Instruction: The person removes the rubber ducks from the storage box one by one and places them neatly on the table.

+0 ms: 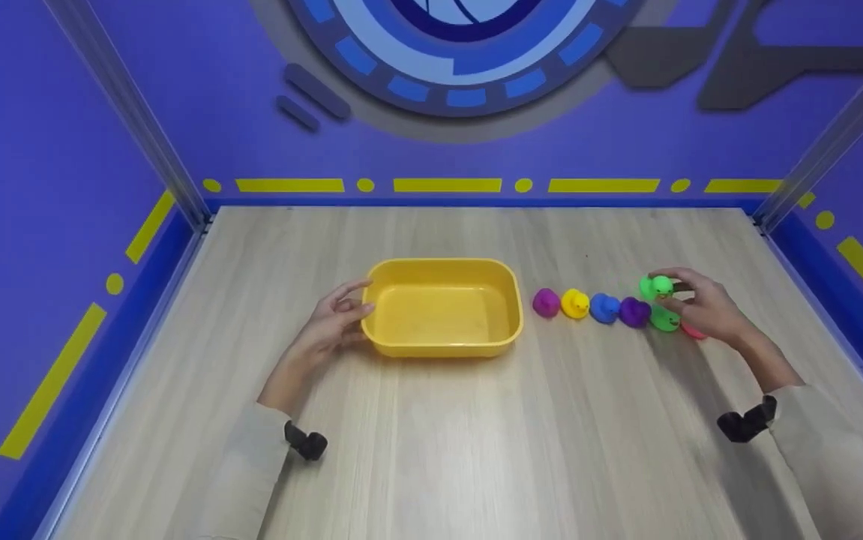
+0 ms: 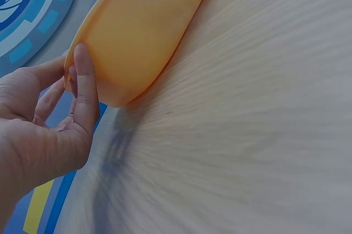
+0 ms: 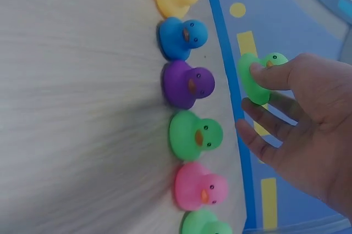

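A yellow plastic basin (image 1: pixel 442 350) stands on the table, and my left hand (image 1: pixel 328 322) pinches its left rim between thumb and fingers; the left wrist view shows the thumb on the outer wall. My right hand (image 1: pixel 708 307) holds a bright green rubber duck (image 1: pixel 656 287) by thumb and fingertips, lifted above a row of ducks. In that row are a magenta duck (image 1: pixel 546 302), a yellow duck (image 1: pixel 575 304), a blue duck (image 1: pixel 604 308), a purple duck (image 1: pixel 634 313), a green duck (image 1: pixel 665 318) and a pink duck (image 3: pixel 201 186). The right hand partly hides the pink one in the head view.
Another green duck (image 3: pixel 206 224) ends the row at the bottom of the right wrist view. The wooden table (image 1: pixel 461 442) is bounded by blue-purple walls (image 1: pixel 431 161) with yellow dashes. A black wrist camera (image 1: pixel 746 421) sits on the right sleeve.
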Demonstrator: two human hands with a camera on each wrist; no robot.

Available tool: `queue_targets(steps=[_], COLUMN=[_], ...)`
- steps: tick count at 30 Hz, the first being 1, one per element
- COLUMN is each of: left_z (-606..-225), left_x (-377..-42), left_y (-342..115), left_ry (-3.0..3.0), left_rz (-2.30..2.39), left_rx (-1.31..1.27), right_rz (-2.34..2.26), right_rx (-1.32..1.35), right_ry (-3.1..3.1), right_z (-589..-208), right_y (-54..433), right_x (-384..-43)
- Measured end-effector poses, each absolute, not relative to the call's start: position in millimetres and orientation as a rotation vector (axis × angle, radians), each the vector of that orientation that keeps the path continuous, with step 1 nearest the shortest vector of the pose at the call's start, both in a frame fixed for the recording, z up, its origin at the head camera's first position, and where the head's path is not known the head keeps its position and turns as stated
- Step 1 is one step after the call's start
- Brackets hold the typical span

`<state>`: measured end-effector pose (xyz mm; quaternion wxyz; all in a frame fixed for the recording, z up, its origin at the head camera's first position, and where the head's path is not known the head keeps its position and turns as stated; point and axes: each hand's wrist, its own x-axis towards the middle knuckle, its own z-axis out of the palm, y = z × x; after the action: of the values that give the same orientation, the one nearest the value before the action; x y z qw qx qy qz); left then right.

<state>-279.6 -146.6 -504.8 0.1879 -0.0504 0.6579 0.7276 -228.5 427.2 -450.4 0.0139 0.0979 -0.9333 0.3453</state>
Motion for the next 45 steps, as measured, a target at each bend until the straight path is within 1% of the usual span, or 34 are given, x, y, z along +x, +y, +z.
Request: queue_targets(steps=[8, 17, 31, 45], left_z=[-506.7, -507.9, -505.8, -508.4], left_x=[-280.7, -280.0, -281.7, -277.0], left_y=[-143.3, -142.1, -143.1, -151.2], left_ry=[1.812, 1.825, 1.827, 1.852], left_rz=[2.068, 2.035, 2.037, 2.034], left_rx=[-0.099, -0.113, -0.115, -0.076], right_rz=[1.080, 1.034, 1.030, 1.003], right_rx=[0.251, 0.266, 0.218, 0.100], right_ry=[-2.942, -2.911, -2.788, -2.783], right_z=[-457.4, -461.3, -468.5, -471.0], right_y=[441.0, 456.9, 489.0, 514.8], right_x=[-219.9, -212.9, -195.2, -193.9])
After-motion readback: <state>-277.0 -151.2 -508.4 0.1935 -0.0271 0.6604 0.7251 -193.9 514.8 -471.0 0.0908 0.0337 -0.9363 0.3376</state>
